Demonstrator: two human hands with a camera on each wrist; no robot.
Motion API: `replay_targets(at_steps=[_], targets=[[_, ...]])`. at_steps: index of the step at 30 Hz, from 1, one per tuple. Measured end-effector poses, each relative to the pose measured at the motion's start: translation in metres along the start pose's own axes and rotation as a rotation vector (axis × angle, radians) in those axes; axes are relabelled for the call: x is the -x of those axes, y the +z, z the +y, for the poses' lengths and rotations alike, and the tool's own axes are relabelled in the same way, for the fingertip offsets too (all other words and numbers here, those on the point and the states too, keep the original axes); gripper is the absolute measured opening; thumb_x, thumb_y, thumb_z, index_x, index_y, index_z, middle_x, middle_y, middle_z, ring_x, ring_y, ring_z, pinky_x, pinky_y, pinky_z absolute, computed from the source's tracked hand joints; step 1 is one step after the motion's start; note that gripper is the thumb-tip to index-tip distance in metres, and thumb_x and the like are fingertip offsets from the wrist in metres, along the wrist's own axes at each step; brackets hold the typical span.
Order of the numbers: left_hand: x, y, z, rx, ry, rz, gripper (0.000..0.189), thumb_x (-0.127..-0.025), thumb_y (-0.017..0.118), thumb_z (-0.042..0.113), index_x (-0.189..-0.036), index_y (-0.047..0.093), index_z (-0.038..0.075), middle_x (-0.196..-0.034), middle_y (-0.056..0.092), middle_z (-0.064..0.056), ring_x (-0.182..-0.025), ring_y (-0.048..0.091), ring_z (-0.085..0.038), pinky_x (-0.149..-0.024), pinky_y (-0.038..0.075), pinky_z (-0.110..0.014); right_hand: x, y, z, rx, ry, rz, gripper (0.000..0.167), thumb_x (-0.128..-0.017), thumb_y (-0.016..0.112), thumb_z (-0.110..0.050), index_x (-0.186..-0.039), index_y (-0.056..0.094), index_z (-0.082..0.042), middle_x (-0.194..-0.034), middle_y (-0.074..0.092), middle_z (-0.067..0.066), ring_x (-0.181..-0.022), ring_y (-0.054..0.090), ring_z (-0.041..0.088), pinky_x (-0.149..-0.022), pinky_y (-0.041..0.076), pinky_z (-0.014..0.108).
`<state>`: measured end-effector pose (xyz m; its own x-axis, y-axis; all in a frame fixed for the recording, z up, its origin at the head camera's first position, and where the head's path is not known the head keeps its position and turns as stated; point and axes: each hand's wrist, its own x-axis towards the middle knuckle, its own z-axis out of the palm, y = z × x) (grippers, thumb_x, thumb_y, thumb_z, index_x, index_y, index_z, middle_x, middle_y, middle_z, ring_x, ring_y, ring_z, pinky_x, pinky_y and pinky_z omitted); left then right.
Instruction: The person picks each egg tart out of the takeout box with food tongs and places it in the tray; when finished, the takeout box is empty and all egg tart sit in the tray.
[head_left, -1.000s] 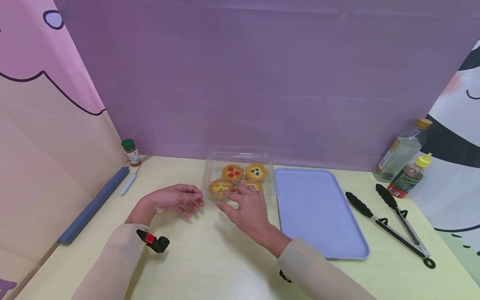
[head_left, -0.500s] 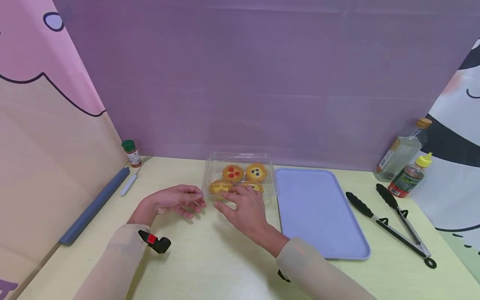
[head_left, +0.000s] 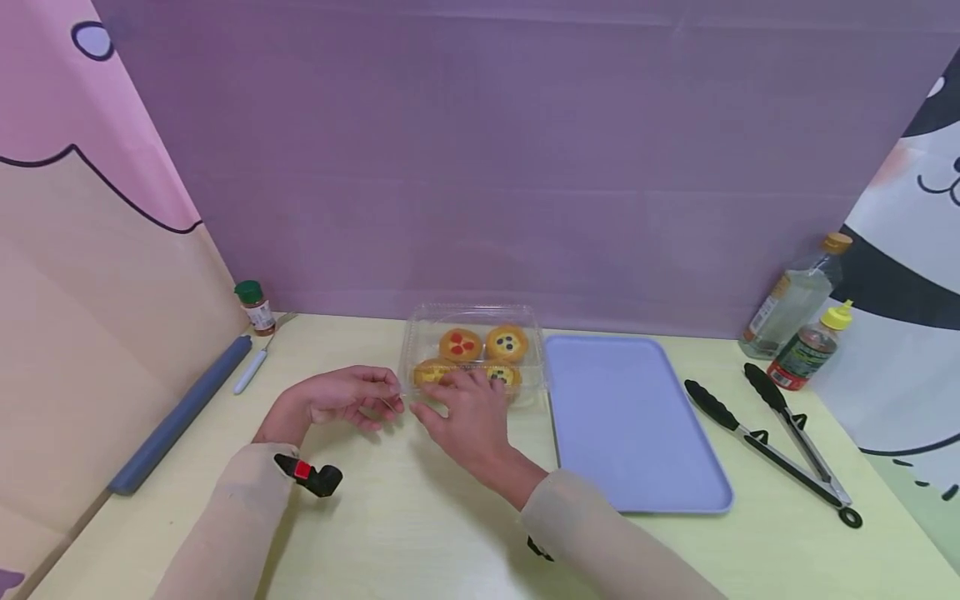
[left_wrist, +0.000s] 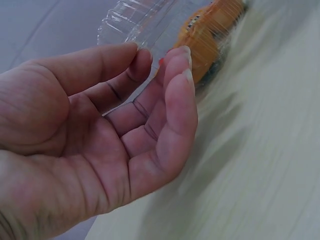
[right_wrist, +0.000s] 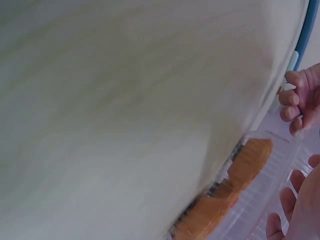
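A clear plastic clamshell box (head_left: 480, 310) stands at the back of the table with several round golden pastries inside, among them one with red spots (head_left: 461, 344) and one with dark spots (head_left: 507, 342). My left hand (head_left: 351, 397) is at the box's front left corner. In the left wrist view its thumb and index fingertip pinch the corner of the clear plastic (left_wrist: 150, 30), while the other fingers curve loosely. Over the front edge lies my right hand (head_left: 471, 417), fingers spread and slightly bent, partly covering the front pastries. Whether its fingertips touch the plastic cannot be made out.
A lavender tray (head_left: 637, 425) lies right of the box. Beyond it are black-handled tongs (head_left: 787, 450), a glass bottle (head_left: 795, 300) and a yellow-capped bottle (head_left: 806, 354). At left are a blue roll (head_left: 180, 417), a light-handled utensil (head_left: 251, 371) and a green-capped jar (head_left: 257, 310).
My right hand has slid slightly left along the box's front, uncovering more of the front right pastry. My left hand stays at the corner. The whole head view has shifted a little.
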<state>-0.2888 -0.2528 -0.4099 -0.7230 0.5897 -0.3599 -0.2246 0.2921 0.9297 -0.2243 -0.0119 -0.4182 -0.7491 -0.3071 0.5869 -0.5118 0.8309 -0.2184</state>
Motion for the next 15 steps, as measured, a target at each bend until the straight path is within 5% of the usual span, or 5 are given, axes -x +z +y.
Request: replay_targets(at_steps=[15], targets=[[0.000, 0.000, 0.001, -0.025, -0.010, 0.009, 0.008, -0.104, 0.052, 0.015, -0.102, 0.058, 0.010, -0.102, 0.068, -0.005, -0.087, 0.065, -0.016, -0.073, 0.059, -0.030, -0.004, 0.017, -0.018, 0.154, 0.038, 0.034, 0.029, -0.090, 0.068, -0.055, -0.112, 0.076, -0.039, -0.101, 0.061, -0.008, -0.100, 0.051, 0.017, -0.080, 0.037, 0.036]])
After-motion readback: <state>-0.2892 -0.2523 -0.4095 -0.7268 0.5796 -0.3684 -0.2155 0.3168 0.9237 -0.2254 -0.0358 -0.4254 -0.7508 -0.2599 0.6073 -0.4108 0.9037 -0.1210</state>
